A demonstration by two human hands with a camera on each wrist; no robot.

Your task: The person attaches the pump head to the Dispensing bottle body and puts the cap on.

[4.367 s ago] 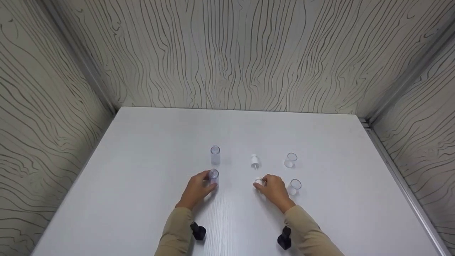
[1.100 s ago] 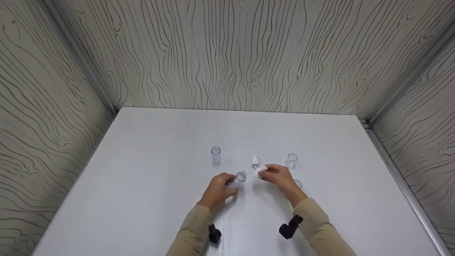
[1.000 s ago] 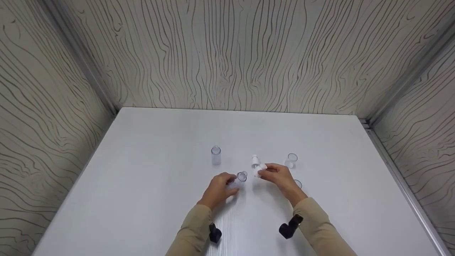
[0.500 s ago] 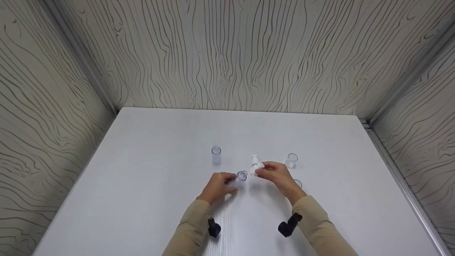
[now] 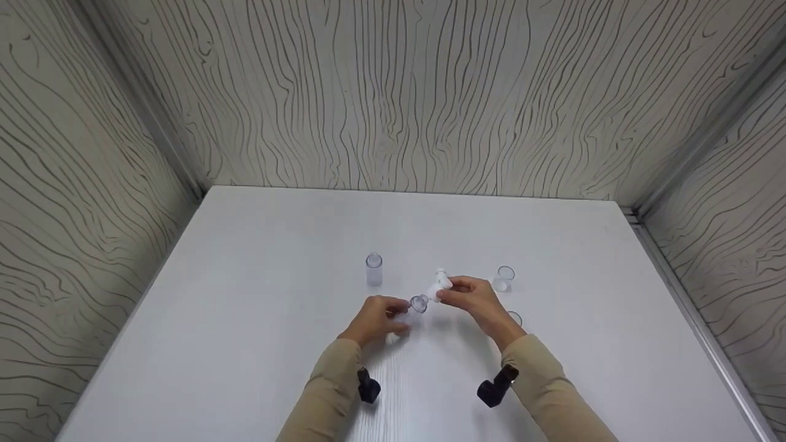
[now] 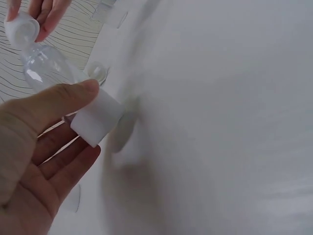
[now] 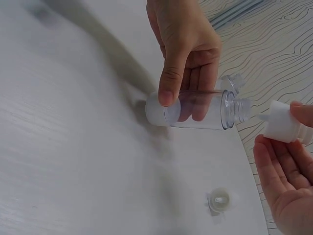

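Note:
In the head view my left hand (image 5: 376, 320) holds a clear bottle (image 5: 419, 303) tilted to the right, its threaded neck uncovered. The right wrist view shows thumb and fingers gripping it near its white base (image 7: 159, 110). My right hand (image 5: 479, 302) pinches a white pump top (image 7: 279, 122), its narrow tip pointing at the bottle's mouth with a small gap between. A second white pump top (image 5: 441, 271) stands behind, partly covered by the held one. Farther left a second clear bottle (image 5: 374, 271) is upright on the table.
Two clear caps lie to the right: one cap (image 5: 503, 279) in full view, the other cap (image 5: 514, 318) mostly behind my right wrist. The white table (image 5: 276, 245) ends at a wood-patterned panel (image 5: 393, 98). A dark camera (image 5: 368, 388) sits on each wrist.
Both hands have lifted their things off the table; the bottle moved right and tilted. Over the last second the right hand brought the pump top leftward, closer to the bottle's mouth.

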